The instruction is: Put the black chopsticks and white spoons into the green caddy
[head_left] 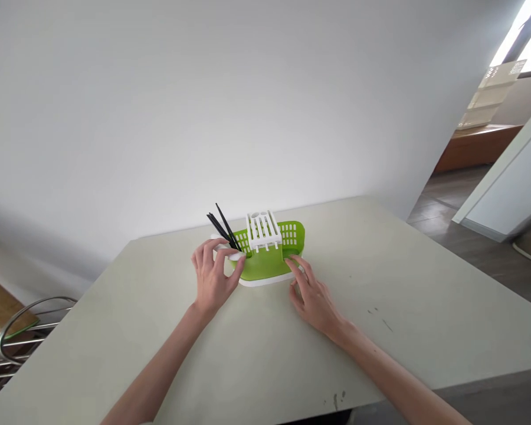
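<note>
A green utensil holder (262, 267) with slotted back walls and a white base stands on the table. Its raised middle carries a white slotted rack (264, 229). Several black chopsticks (223, 226) lean to the left out of its left compartment. My left hand (213, 273) is at that compartment, thumb and fingers closed on a white rounded utensil (237, 256), perhaps a spoon; its other end is hidden. At the right front rim, my right hand (314, 298) rests its outstretched fingertips on the holder, thumb apart and lower.
The pale table (407, 283) has a few dark marks near its front and right. A plain wall (248, 106) rises behind it. A metal rack (22, 339) stands beyond the left edge; a floor and doorway area (451, 195) lies to the right.
</note>
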The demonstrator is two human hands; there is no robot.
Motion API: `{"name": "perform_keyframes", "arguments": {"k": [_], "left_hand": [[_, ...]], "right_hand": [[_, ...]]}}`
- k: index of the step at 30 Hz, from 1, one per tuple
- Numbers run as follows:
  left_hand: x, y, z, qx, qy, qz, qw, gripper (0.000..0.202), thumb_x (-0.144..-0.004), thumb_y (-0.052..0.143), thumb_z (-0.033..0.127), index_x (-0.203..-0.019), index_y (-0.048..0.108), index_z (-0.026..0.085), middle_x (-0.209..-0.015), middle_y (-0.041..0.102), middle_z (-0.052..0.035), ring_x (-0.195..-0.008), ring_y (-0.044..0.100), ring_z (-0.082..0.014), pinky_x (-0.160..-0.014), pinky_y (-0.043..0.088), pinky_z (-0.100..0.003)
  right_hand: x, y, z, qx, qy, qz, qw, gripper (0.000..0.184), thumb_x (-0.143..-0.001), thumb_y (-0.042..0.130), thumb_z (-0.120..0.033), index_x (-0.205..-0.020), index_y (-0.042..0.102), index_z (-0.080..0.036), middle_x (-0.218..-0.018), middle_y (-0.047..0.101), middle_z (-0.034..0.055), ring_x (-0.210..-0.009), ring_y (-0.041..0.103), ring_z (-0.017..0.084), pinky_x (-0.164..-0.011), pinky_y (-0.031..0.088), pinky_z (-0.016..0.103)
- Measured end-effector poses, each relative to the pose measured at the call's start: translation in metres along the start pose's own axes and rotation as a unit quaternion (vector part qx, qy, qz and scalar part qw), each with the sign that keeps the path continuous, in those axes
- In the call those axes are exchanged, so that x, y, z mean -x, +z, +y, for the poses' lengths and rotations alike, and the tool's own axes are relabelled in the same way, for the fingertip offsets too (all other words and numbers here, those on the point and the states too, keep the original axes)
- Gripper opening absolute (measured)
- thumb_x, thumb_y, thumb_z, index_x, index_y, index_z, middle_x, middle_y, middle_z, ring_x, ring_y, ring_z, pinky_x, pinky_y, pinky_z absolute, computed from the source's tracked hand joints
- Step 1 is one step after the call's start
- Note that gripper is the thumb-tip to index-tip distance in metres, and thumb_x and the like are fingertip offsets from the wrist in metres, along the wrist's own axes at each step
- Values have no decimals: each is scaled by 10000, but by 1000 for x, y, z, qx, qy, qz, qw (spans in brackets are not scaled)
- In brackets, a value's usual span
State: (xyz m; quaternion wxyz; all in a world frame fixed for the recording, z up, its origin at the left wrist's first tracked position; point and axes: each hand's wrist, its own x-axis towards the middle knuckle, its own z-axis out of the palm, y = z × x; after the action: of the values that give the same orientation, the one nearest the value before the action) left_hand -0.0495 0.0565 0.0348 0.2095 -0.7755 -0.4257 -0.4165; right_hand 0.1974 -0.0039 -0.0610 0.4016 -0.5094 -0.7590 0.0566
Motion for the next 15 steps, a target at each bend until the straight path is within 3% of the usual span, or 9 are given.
{"name": "perform_keyframes", "arguments": {"k": [4, 10, 15], "left_hand": [[-8, 3, 3, 14, -37, 3, 999, 158, -927, 680, 329, -1041, 623, 236, -1274, 602, -142, -1235, 546, -329, -1056, 398, -518], [-17, 10, 6, 63, -134, -44, 988, 586, -860, 749, 479, -1346, 525, 239, -1481, 434, -187, -1436, 414, -372, -1147, 396, -560], [-21, 13, 4, 108, -167, -28, 980, 444, -896, 726, 459, -1241, 571, 227, -1387, 558, -144, -1344, 544, -303, -1083, 482, -463]], "right_hand": [[0, -3, 3, -16, 1, 9, 1000, 675, -1023, 370, -144, -1662, 225, -306, -1604, 429, 192, -814, 718, 191, -689, 619, 394], [0, -5, 5, -33, 3, 8, 999, 703, -1010, 375, -133, -1666, 218, -329, -1589, 443, 180, -758, 701, 175, -679, 617, 379], [1, -6, 5, -41, 13, 5, 999, 693, -1004, 374, -126, -1659, 258, -322, -1608, 431, 174, -755, 693, 178, -667, 603, 377]]}}
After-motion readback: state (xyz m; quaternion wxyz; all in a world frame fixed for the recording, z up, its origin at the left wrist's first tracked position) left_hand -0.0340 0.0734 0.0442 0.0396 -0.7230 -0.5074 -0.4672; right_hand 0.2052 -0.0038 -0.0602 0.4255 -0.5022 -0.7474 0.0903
